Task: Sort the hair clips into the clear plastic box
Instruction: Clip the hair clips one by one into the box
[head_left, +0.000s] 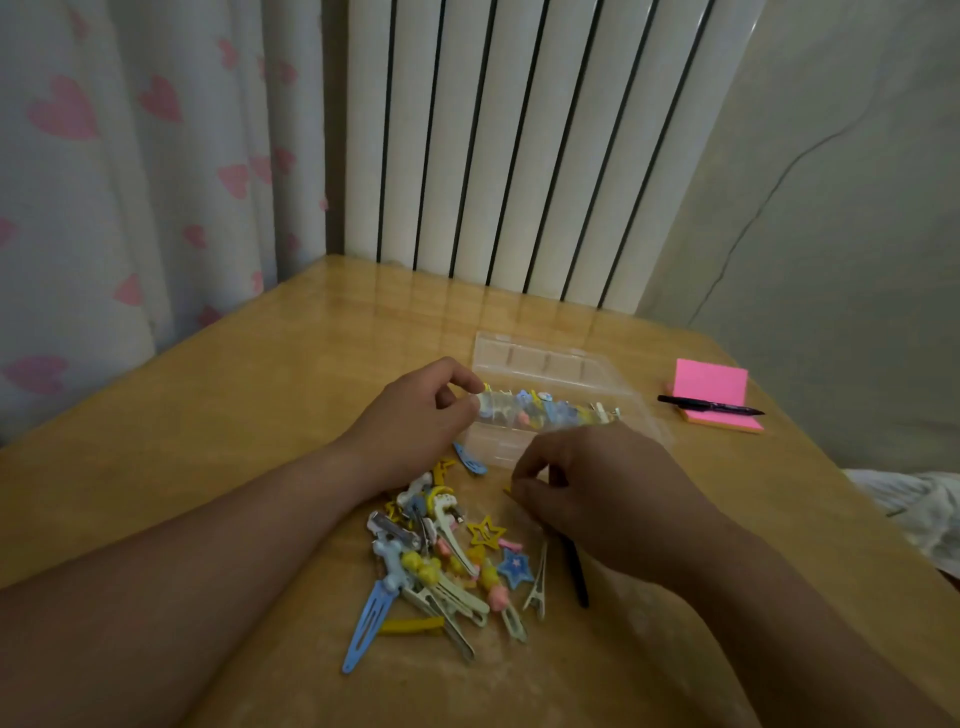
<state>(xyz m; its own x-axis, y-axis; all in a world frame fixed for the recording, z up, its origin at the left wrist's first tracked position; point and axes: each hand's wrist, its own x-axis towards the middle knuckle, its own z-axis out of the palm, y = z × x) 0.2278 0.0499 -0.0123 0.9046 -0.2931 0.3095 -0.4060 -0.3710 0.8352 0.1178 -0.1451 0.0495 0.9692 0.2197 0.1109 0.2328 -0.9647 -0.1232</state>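
A clear plastic box (550, 364) lies open on the wooden table, its lid tipped back. A row of coloured hair clips (545, 413) sits inside it. My left hand (421, 415) pinches the box's left end between thumb and fingers. My right hand (587, 488) hovers just in front of the box with its fingers curled, pinching a small yellow clip (508, 489) that is mostly hidden. A loose pile of hair clips (441, 561) in blue, yellow, white and pink lies between my forearms, including a long blue snap clip (366, 626) and a yellow star (487, 532).
Pink sticky notes (711, 387) with a black pen (709, 406) across them lie right of the box. A dark thin stick (575, 574) lies under my right wrist. A white radiator (519, 145) stands behind the table, a heart-print curtain (130, 171) at left.
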